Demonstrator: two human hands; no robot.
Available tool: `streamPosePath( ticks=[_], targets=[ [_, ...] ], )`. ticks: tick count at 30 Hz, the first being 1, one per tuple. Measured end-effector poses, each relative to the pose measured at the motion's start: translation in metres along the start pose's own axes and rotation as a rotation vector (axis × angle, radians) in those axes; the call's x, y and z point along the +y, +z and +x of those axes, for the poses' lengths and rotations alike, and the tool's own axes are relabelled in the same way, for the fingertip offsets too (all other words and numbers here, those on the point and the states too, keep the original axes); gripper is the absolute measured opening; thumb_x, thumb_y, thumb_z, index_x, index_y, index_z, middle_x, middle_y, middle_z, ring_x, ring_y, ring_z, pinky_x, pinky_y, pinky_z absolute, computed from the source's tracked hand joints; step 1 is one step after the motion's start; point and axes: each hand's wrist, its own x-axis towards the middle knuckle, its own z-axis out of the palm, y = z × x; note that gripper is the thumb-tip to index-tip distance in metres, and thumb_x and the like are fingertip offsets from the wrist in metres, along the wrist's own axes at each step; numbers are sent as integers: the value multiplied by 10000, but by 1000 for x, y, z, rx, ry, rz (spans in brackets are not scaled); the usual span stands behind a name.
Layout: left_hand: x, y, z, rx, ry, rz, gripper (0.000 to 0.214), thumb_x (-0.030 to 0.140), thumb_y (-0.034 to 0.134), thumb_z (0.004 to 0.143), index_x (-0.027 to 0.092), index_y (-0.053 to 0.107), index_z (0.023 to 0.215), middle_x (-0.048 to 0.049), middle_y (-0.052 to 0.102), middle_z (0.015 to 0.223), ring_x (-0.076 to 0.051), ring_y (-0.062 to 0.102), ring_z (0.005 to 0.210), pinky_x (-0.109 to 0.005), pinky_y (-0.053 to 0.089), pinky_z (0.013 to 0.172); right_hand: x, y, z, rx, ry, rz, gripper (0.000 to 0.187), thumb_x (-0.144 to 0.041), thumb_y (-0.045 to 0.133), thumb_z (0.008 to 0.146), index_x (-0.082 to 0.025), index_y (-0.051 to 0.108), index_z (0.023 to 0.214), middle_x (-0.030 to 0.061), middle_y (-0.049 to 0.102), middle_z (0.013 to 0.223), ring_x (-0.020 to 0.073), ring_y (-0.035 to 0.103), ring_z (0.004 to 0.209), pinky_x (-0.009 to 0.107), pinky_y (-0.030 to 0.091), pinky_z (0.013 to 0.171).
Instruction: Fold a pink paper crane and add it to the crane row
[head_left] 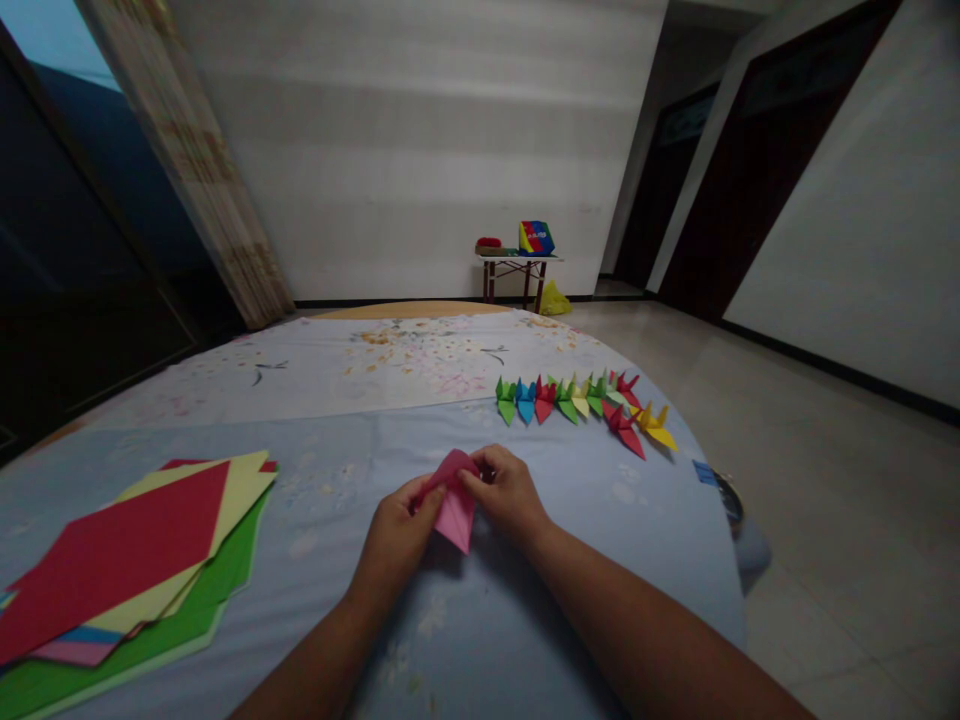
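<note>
A partly folded piece of pink origami paper (455, 515) is held just above the blue cloth, in front of me. Its lower end narrows to a point, and its upper part is a darker pink. My left hand (405, 520) pinches its left edge between thumb and fingers. On the opposite edge, my right hand (506, 485) grips it with the thumb on the near face. Some fingertips are hidden behind the paper. Beyond my right hand stands a row of folded paper cranes (545, 400) in green, blue, red and yellow.
A stack of coloured paper sheets (142, 530), red on top, lies at the left. The round table wears a floral cloth (322, 450). Against the far wall stands a small table (517, 259) carrying a colourful box (536, 238), with a yellow bag (553, 299) on the floor.
</note>
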Motion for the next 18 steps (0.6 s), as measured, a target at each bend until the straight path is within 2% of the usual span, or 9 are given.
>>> streamPosePath(
  ticks=[4,7,10,13,18],
  targets=[
    [-2,-2,1,32,-54,-35,316,404,633,685,121,687,815,-37,670,656,-196,604,617,-262,435,549,-9,-2,-2,11,-96,-7,15,-182,595,719,-167,597,719,-17,489,654,92,440,575,211,370,547],
    [-4,-4,3,83,-101,-90,351,420,651,667,103,677,816,-34,660,636,-172,582,565,-246,417,512,-13,-2,-3,-44,-159,30,128,-177,597,724,-173,604,851,-7,502,708,97,465,615,214,393,569],
    [-5,-5,4,117,-128,-144,365,395,686,631,96,672,839,-43,669,646,-164,581,561,-241,424,516,-12,-1,-5,-82,-134,104,250,-184,602,719,-169,559,965,11,534,791,98,490,636,213,414,559],
    [-3,-5,5,131,-117,-172,347,345,715,590,115,675,847,-42,680,670,-170,598,588,-250,445,548,-11,0,-6,-83,-81,171,254,-210,614,716,-168,526,951,11,542,805,91,492,614,210,422,539],
    [-2,-6,6,177,-110,-127,342,352,713,583,116,675,827,-39,674,673,-183,602,603,-270,455,564,-14,-2,-7,-137,-78,237,136,-240,588,747,-162,561,855,7,550,751,96,504,617,223,433,573]
  ],
)
